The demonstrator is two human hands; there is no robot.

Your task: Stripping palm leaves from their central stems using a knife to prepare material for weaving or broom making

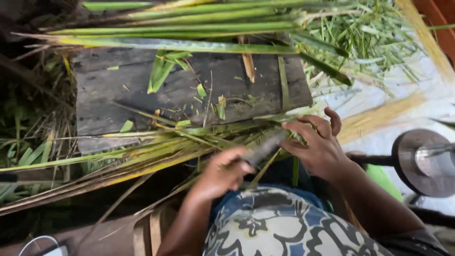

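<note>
The left hand grips a knife; the right hand, half-open, pins green leaf strips along the wooden board's near edge. A slip could likely cut the right fingers, so close to the blade.

Knife in left hand w/ leaves

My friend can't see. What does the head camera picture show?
A person's left hand grips a knife against long green and yellow leaf strips, which the right hand steadies. The strips lie across a dark wooden board, with more green stalks piled behind it.
</note>
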